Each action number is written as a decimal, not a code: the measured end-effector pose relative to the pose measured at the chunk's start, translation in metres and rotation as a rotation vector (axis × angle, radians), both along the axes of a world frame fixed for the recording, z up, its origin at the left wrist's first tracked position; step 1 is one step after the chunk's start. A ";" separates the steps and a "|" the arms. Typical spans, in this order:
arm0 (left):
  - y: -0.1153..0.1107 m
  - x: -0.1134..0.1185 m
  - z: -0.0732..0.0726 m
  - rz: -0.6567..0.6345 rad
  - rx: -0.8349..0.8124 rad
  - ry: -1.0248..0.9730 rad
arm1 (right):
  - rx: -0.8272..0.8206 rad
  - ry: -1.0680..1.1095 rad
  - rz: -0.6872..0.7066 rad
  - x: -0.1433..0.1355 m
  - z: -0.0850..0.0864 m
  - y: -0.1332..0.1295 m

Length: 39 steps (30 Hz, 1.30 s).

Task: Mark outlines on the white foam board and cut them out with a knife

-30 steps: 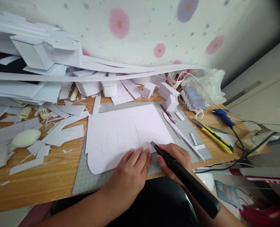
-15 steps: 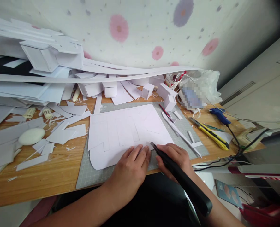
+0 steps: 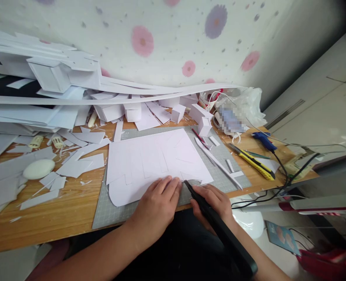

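A large white sheet (image 3: pixel 152 156) with faint drawn lines lies on the grey cutting mat (image 3: pixel 102 212). My left hand (image 3: pixel 161 199) rests flat on the sheet's near edge, its fingers stretched out side by side. My right hand (image 3: pixel 215 205) is wrapped round a long black cutter (image 3: pixel 219 226), whose tip touches the sheet's near edge just right of my left fingertips. Beside the sheet on the mat are a dark red pen (image 3: pixel 198 135) and a long curved white strip (image 3: pixel 219 166).
Paper scraps (image 3: pixel 80 164) and a white oval object (image 3: pixel 39 169) lie at left. Small white boxes (image 3: pixel 178 113) stand behind the mat. On the right are a yellow cutter (image 3: pixel 256 164), a blue glue gun (image 3: pixel 264 141) and cables. Stacked white board (image 3: pixel 20 111) fills the back left.
The camera view has shifted slightly. The black cutter's tip has moved a little toward me, and a cut or lifted edge now shows on the sheet near it.
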<state>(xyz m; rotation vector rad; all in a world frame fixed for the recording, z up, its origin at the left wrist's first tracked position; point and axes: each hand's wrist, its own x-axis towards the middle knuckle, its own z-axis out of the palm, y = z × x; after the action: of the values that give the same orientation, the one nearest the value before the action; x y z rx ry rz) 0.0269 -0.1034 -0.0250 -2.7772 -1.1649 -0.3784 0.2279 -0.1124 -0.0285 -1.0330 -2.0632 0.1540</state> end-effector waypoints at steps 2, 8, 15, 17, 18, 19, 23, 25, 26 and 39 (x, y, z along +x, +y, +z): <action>0.000 0.000 -0.001 0.003 0.001 0.001 | -0.021 0.053 -0.030 0.004 -0.003 -0.003; -0.001 0.003 0.004 0.020 -0.049 0.043 | -0.185 0.287 -0.184 0.030 0.009 0.020; 0.002 0.013 0.013 0.088 -0.133 0.071 | -0.504 0.241 0.108 0.037 0.025 0.074; 0.003 0.014 0.013 0.097 -0.131 0.068 | -0.524 0.246 0.118 0.034 0.022 0.077; 0.003 0.013 0.012 0.095 -0.127 0.067 | -0.524 0.248 0.117 0.034 0.020 0.077; 0.003 0.013 0.012 0.092 -0.123 0.070 | -0.521 0.251 0.115 0.034 0.018 0.077; 0.004 0.012 0.011 0.083 -0.113 0.081 | -0.504 0.243 0.127 0.035 0.012 0.075; 0.004 0.012 0.011 0.083 -0.105 0.085 | -0.488 0.212 0.140 0.035 0.012 0.075; 0.004 0.012 0.011 0.084 -0.097 0.086 | -0.483 0.195 0.148 0.035 0.013 0.076; 0.004 0.013 0.010 0.090 -0.062 0.071 | -0.495 0.155 0.203 0.035 0.018 0.075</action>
<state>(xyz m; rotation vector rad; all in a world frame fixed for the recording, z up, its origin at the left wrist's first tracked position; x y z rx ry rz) 0.0403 -0.0999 -0.0151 -2.7532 -1.3009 -0.2374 0.2624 -0.0370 -0.0101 -1.0529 -2.0273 0.8569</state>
